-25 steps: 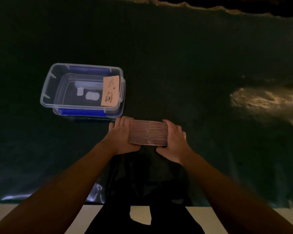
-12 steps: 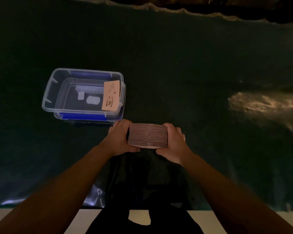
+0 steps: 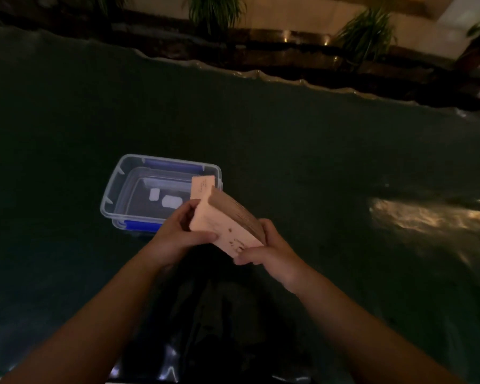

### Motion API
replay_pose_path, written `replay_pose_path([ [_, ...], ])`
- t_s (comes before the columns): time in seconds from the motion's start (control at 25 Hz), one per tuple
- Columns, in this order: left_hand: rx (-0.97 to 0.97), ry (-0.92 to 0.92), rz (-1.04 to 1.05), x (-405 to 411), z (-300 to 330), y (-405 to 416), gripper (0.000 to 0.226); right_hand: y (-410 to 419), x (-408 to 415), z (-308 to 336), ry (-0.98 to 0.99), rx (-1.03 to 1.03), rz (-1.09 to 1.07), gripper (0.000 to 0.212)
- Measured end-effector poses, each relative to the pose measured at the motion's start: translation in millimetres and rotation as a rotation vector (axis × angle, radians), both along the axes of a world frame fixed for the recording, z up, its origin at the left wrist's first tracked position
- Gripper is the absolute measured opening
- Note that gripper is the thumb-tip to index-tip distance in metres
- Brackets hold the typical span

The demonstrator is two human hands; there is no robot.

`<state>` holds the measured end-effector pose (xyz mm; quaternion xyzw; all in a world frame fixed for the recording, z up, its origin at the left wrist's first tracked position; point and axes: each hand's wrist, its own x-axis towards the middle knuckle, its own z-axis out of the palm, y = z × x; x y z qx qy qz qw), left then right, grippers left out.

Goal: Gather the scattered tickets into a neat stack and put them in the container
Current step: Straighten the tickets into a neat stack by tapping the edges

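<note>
A thick stack of pale pink tickets (image 3: pixel 227 227) is held between both hands above the dark table, tilted with its printed face toward me. My left hand (image 3: pixel 178 235) grips its left end and my right hand (image 3: pixel 272 246) grips its right end. Just behind the stack stands a clear plastic container (image 3: pixel 117 189) with blue clips, open at the top. One single pink ticket (image 3: pixel 201 187) leans against the container's right rim. The stack hides the container's near right corner.
A dark green cloth (image 3: pixel 316 162) covers the table, with a bright glare patch (image 3: pixel 427 214) at the right. Two small white labels (image 3: pixel 165 199) show through the container's bottom. Plants and a ledge (image 3: pixel 288 42) lie beyond the far edge. Dark clothing (image 3: pixel 219 328) fills the near middle.
Both hands have lifted the stack off the table and tipped it from edge-on to face-up, toward the container. The camera has tilted up, revealing the background.
</note>
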<state>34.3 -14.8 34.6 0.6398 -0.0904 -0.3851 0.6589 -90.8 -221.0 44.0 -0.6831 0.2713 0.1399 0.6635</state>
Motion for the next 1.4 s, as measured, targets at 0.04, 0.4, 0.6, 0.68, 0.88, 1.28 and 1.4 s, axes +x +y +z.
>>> replay_pose_path([
  [0.04,-0.065,0.053,0.061,4.9,5.6,2.1,0.081,11.9,8.9,5.5,0.015,0.025,-0.003,0.078],
  [0.4,-0.075,0.098,0.202,84.4,43.9,40.4,0.05,69.4,94.2,27.6,-0.075,0.116,-0.036,0.086],
  [0.6,0.011,0.138,0.136,129.0,41.9,54.9,0.049,77.9,152.4,29.2,-0.066,0.085,-0.028,0.07],
  [0.68,0.025,0.161,0.115,142.1,36.5,57.3,0.051,85.0,165.4,22.8,-0.029,0.134,-0.077,0.06],
  [0.88,0.08,0.216,0.034,155.2,6.6,58.0,0.038,98.0,182.3,-1.2,0.079,0.201,-0.172,0.051],
  [1.28,0.286,0.323,0.167,144.5,-32.3,36.8,0.025,125.3,207.1,-19.3,0.277,0.011,-0.126,0.048],
  [1.4,0.35,0.347,0.174,144.6,-31.5,33.0,0.02,128.6,211.0,-22.8,0.328,-0.037,-0.117,0.052],
])
